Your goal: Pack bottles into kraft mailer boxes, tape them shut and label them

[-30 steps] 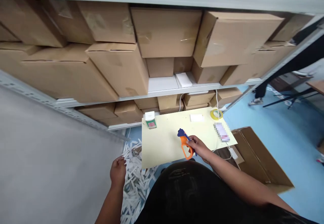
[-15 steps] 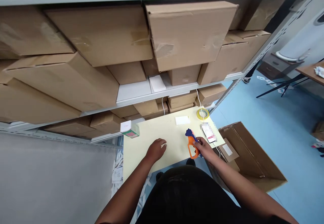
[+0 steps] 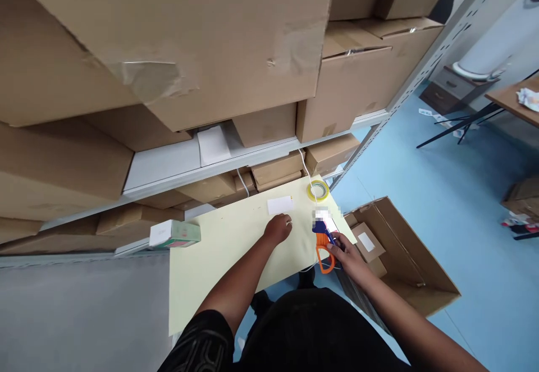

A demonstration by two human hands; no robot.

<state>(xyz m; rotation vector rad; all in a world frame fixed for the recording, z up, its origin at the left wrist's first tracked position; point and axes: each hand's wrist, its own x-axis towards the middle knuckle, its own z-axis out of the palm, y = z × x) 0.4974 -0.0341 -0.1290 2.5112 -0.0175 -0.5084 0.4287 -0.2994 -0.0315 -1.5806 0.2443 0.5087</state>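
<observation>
My right hand [image 3: 347, 251] is closed around the orange handle of an orange and blue tape dispenser [image 3: 323, 246], held over the right edge of a pale yellow table [image 3: 219, 254]. My left hand [image 3: 278, 229] rests on the table with fingers curled, just below a small white card [image 3: 280, 205]. Whether anything is under those fingers I cannot make out. A yellow roll of tape [image 3: 318, 191] lies at the table's far right corner. A green and white small box [image 3: 173, 233] lies at the table's left.
Metal shelving packed with brown cardboard boxes [image 3: 236, 52] looms right behind the table. An open cardboard box [image 3: 400, 254] with smaller parcels stands on the blue floor to the right. A white cable [image 3: 305, 164] runs down from the shelf. A wooden desk [image 3: 516, 100] is at far right.
My left hand rose from the paper strips on the floor onto the table and moved toward the white card. The right hand stayed on the dispenser. My view swung left and nearer the shelves.
</observation>
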